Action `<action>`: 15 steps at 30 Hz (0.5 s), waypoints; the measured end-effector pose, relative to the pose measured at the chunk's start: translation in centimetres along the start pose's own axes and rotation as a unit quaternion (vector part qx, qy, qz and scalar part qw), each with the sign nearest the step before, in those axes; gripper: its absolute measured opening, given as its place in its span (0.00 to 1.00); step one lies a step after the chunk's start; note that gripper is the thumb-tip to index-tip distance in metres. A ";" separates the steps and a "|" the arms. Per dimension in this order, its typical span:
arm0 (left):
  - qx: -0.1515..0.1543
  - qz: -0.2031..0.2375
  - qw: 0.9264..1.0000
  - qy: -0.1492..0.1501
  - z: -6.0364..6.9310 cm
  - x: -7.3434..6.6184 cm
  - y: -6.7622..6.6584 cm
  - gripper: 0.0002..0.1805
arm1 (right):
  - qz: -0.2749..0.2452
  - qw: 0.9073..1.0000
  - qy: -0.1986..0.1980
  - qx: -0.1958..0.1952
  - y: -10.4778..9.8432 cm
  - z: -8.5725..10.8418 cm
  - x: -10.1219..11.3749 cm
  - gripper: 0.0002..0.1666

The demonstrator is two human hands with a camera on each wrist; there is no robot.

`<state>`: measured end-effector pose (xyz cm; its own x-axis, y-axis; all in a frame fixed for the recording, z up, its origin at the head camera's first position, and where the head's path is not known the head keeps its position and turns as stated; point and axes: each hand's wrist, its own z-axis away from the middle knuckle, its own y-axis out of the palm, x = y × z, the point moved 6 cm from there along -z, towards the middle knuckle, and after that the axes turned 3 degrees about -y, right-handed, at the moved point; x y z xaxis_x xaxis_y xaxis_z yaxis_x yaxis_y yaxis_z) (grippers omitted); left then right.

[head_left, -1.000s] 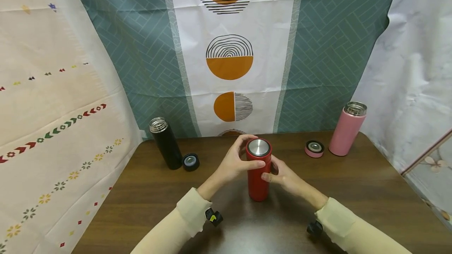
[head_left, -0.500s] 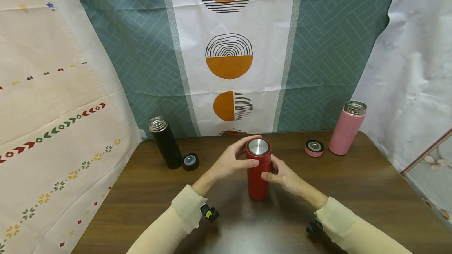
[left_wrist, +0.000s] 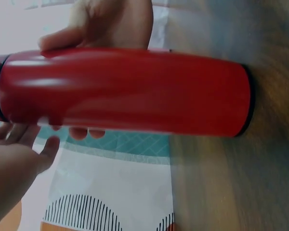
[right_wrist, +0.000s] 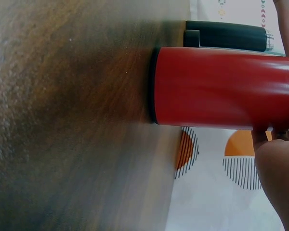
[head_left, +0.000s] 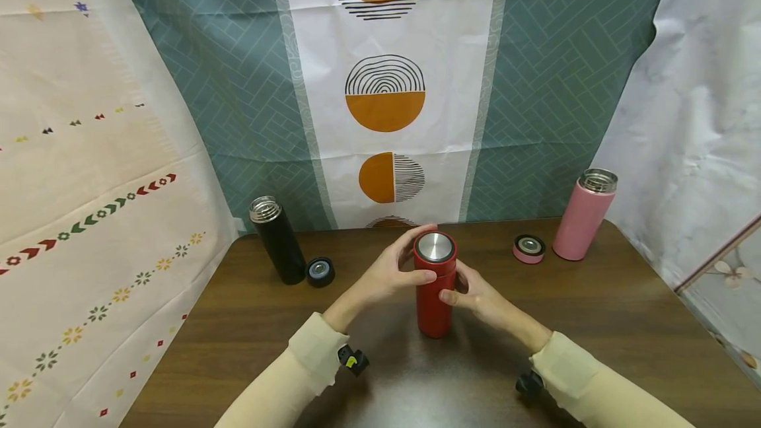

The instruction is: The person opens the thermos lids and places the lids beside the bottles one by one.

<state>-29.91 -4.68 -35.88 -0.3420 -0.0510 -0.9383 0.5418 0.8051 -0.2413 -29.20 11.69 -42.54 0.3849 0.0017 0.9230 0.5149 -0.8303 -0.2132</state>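
A red thermos bottle (head_left: 434,302) stands upright on the table, its red lid (head_left: 436,249) with a silver top seated on the body. My left hand (head_left: 383,277) holds the lid from the left, thumb across the front and fingers behind. From the right, my right hand (head_left: 484,299) grips the body just below the lid, thumb in front. The left wrist view shows the bottle body (left_wrist: 130,91) sideways with a dark seam under the lid. In the right wrist view, the bottle's black-edged base meets the table.
At the back left stands an uncapped black bottle (head_left: 278,243), its black lid (head_left: 321,272) beside it. An uncapped pink bottle (head_left: 584,220) and its pink lid (head_left: 529,249) are at the back right. Patterned cloth (head_left: 535,84) hangs behind the brown wooden table (head_left: 238,342).
My left hand and forearm have shifted slightly left, and the thumb has slid left across the front of the lid. The right hand and the bottle stay in place.
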 end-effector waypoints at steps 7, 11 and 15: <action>0.015 -0.007 1.000 0.009 -0.1 -0.1 -0.2 0.38 | -0.008 1.000 0.007 -0.003 0.1 0.0 0.1 0.41; -0.016 -0.010 1.000 0.014 -0.1 0.0 -0.2 0.38 | -0.002 1.000 0.002 -0.003 0.1 0.0 0.2 0.40; -0.039 -0.017 0.999 0.005 0.0 0.0 -0.1 0.37 | 0.001 1.000 -0.001 -0.004 0.1 0.0 0.2 0.40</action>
<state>-29.93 -4.82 -35.82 -0.3663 -0.0731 -0.9276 0.4682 0.8470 -0.2517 -29.08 11.61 -42.37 0.3881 0.0008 0.9216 0.5081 -0.8345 -0.2132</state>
